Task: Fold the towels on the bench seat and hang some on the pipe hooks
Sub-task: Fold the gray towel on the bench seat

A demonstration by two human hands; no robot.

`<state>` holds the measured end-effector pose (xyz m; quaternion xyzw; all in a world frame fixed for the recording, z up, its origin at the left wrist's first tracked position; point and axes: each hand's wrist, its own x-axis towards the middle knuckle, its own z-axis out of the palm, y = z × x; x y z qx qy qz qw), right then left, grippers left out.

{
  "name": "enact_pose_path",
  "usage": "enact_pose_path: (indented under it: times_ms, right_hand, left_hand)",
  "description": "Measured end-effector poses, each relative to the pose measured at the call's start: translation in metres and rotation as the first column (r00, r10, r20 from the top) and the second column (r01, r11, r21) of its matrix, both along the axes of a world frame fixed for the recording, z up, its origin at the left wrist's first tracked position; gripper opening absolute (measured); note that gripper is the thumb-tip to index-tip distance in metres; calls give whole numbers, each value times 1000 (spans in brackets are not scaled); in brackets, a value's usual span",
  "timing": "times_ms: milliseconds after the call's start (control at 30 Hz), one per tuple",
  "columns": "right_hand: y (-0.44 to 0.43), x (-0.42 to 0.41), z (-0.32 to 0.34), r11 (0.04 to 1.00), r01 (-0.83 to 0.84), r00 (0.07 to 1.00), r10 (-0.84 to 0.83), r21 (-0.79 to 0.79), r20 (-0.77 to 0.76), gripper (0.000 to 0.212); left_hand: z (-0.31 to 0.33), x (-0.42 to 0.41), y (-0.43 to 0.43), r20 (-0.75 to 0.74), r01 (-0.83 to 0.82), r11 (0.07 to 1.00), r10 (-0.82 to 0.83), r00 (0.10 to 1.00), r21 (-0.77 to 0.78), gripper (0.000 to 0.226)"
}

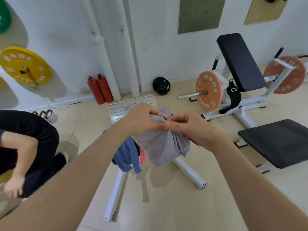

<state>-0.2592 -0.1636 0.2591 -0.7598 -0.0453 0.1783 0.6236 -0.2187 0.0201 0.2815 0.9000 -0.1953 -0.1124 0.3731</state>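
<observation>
I hold a grey-lilac towel [162, 145] in the air in front of me, bunched into folds and hanging down. My left hand [141, 119] grips its upper edge from the left. My right hand [191, 127] pinches the same edge from the right, fingertips touching the left hand's. Below and behind the towel, a blue towel [127, 157] and a pink one [142, 157] drape over something the grey towel and my arms hide. White vertical pipes [106, 52] run down the wall ahead with small hooks [122, 30] on them.
A white metal frame [190, 172] lies on the floor under my hands. A black bench seat [280, 142] is at right, with a padded machine and orange plates [209, 90] behind. Two red extinguishers [100, 90] stand by the pipes. A crouching person [28, 147] is at left.
</observation>
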Motion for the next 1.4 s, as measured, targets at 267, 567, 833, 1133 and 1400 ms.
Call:
enact_pose_path:
  times_ms: [267,567,833,1133,1400]
  right_hand:
    - [80,-9,41,961,-172,945,223,-217,238,32]
    - [193,-12,86,885,-333,844,434,-326,315,22]
    - [283,18,97,948,-194,881,281,-253,379,12]
    - [329,76,79,938,132,924,-234,322,302,19]
    - [351,141,84,895,127,928,-259,427,269,47]
  left_hand:
    - [42,-18,84,98,-34,982,16,995,184,23]
    - [93,-46,210,68,70,994,-76,995,85,24]
    - [98,-25,345,160,-37,999,37,986,-2,56]
    - [103,48,387,113,-51,999,50,992,4,32]
    - [104,122,403,258,-98,983,56,965,152,30]
